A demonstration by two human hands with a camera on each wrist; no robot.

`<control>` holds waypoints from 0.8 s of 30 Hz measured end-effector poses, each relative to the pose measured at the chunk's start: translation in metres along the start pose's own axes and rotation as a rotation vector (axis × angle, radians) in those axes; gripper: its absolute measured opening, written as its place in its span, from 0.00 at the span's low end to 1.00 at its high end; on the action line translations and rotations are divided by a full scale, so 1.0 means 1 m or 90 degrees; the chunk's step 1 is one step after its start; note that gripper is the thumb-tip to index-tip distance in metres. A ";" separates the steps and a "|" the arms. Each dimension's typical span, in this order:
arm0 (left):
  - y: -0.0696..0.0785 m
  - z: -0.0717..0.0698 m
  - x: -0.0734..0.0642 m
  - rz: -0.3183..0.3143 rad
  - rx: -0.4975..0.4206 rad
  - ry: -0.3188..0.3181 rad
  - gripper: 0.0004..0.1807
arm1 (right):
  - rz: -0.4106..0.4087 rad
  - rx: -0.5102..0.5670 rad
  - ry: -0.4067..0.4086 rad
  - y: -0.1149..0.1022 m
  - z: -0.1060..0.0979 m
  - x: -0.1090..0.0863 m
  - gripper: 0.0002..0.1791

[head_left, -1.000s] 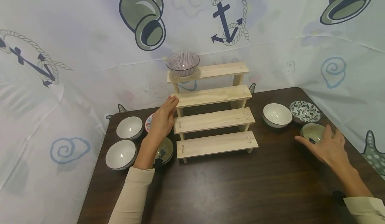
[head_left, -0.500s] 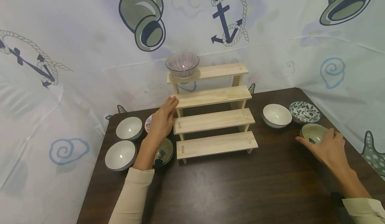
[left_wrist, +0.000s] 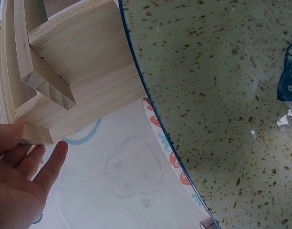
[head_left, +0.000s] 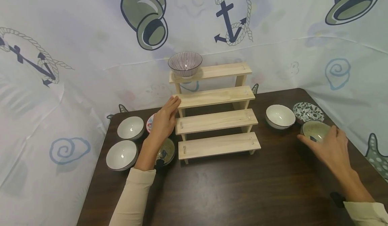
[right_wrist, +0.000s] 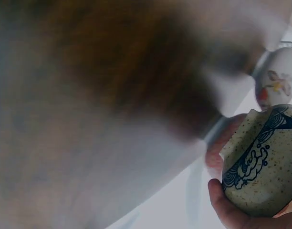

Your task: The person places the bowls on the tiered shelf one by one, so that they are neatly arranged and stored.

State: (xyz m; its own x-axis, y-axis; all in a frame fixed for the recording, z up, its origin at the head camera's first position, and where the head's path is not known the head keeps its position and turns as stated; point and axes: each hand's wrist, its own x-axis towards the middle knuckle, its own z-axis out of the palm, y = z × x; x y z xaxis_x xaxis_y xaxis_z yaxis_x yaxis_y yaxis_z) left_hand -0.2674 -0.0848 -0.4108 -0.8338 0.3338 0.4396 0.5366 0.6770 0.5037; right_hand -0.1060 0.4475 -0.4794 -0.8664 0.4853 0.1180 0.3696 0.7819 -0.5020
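My right hand (head_left: 331, 150) grips a speckled green bowl (head_left: 315, 129), thumb on its near left side, fingers hidden behind its right rim. In the right wrist view this bowl (right_wrist: 260, 167) shows a blue wave pattern outside and looks tilted. My left hand (head_left: 163, 122) holds the left end of a stepped wooden shelf (head_left: 215, 121) at the second board from the top; in the left wrist view its thumb and fingers lie about the board's end. Under the left wrist stands another speckled bowl (left_wrist: 222, 114) with a blue design inside. A purple-striped bowl (head_left: 185, 64) sits on the top board's left end.
Two white bowls (head_left: 122, 155) stand at the table's left, beside a red-patterned dish (head_left: 150, 122) partly behind the left hand. At right are a white bowl (head_left: 280, 117) and a leaf-patterned bowl (head_left: 308, 112). A printed cloth (head_left: 272, 51) hangs behind the dark table (head_left: 230, 192).
My right hand has closed on the speckled bowl, which has risen slightly and tilted. My left hand stays on the shelf.
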 end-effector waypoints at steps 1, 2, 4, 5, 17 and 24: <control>0.000 0.000 0.000 0.000 -0.001 0.001 0.22 | -0.006 0.002 0.006 -0.003 -0.001 0.000 0.66; 0.000 0.000 0.000 0.000 0.000 0.002 0.22 | -0.010 0.004 0.009 -0.006 -0.002 0.000 0.66; 0.001 -0.001 0.000 0.001 0.000 0.003 0.22 | -0.020 0.007 0.018 -0.011 -0.005 -0.001 0.64; 0.001 -0.001 0.000 0.001 0.001 0.002 0.22 | -0.025 0.008 0.023 -0.014 -0.006 -0.002 0.63; 0.003 -0.001 0.000 -0.011 0.011 -0.001 0.22 | -0.084 0.028 0.046 -0.049 -0.022 -0.011 0.57; 0.003 -0.001 0.000 -0.012 0.012 -0.002 0.22 | -0.131 0.042 0.076 -0.071 -0.032 -0.018 0.51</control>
State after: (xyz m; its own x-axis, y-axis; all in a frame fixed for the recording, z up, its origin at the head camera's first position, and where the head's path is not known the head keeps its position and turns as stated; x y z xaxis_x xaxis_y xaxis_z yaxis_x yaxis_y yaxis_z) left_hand -0.2657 -0.0840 -0.4086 -0.8439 0.3238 0.4277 0.5189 0.6948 0.4979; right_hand -0.1062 0.3956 -0.4188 -0.8736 0.3643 0.3227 0.1629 0.8437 -0.5115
